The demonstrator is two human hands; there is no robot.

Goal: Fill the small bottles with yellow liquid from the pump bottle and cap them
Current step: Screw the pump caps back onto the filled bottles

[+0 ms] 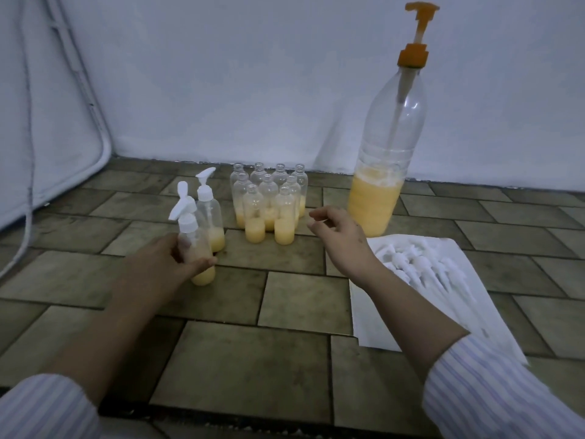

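My left hand (pixel 164 261) grips a small clear bottle (pixel 198 248) with yellow liquid at its bottom and a white pump cap, standing on the tiled floor. A second capped small bottle (pixel 210 217) stands just behind it. Several uncapped small bottles (pixel 269 204), each partly filled with yellow liquid, cluster in the middle. My right hand (pixel 338 232) hovers to the right of that cluster, fingers loosely curled and holding nothing. The tall pump bottle (pixel 383 166) with an orange pump head stands behind it, about a third full of yellow liquid.
A white sheet (pixel 380 318) at the right carries several white pump caps (pixel 421 267). A white wall runs along the back. A white padded thing with a hanging cord (pixel 30 172) leans at the left. Brown floor tiles lie in front.
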